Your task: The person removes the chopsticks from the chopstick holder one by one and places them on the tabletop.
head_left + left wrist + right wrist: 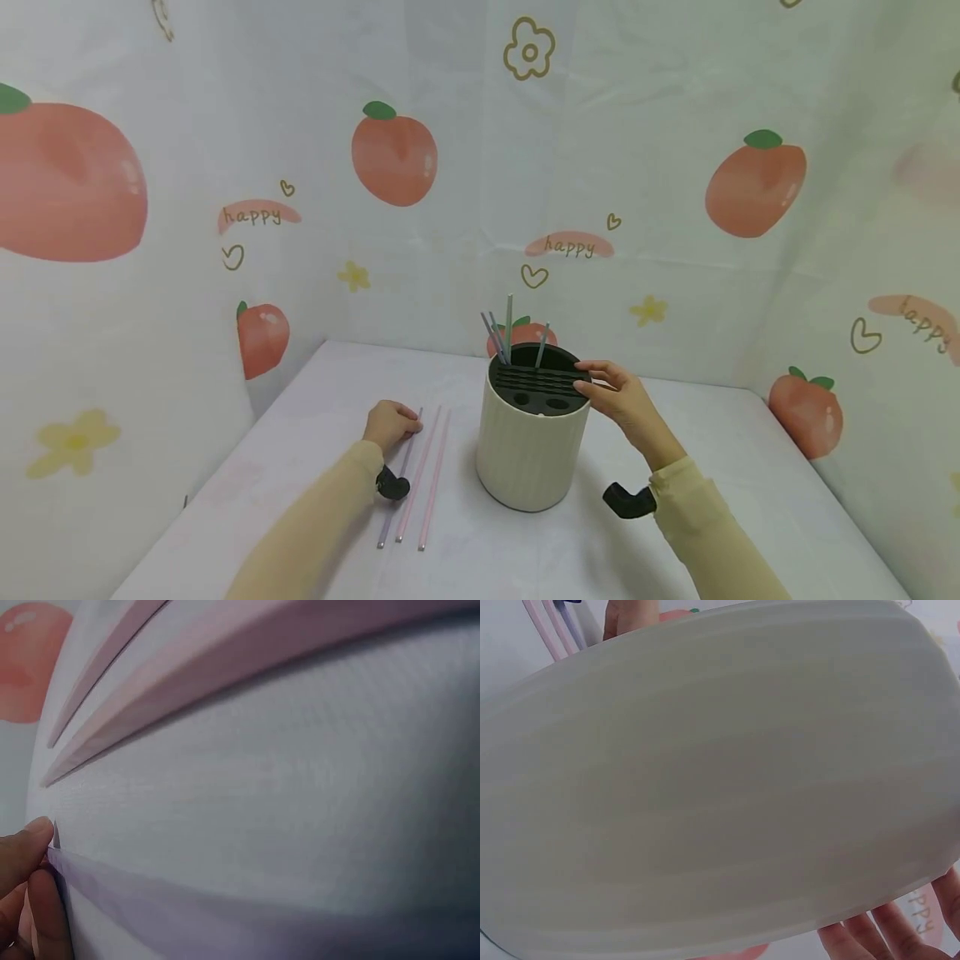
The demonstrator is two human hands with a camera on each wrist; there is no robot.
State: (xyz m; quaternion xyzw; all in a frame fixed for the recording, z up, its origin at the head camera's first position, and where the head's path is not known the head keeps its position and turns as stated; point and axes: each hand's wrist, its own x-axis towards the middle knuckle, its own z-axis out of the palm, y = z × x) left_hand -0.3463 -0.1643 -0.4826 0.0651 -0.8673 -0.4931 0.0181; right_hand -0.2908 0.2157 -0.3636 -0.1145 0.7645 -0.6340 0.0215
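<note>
"Doing what, with the left hand?"
"Pinching a purple stick near its far end; on the worktop or slightly raised, hard to tell."
"Just right of that hand?"
"Two pink sticks; farther right, a cream holder with other sticks standing inside."
"And the right hand?"
"Loosely spread, touching the holder."
"Which step?"
"Picking up, probably; seems to call for a firm pinch, then a clean lift."

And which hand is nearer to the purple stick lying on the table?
Left. The left hand pinches the purple stick near its far end; the right hand is well to the stick's right, at the rim of the ribbed cream holder.
</note>
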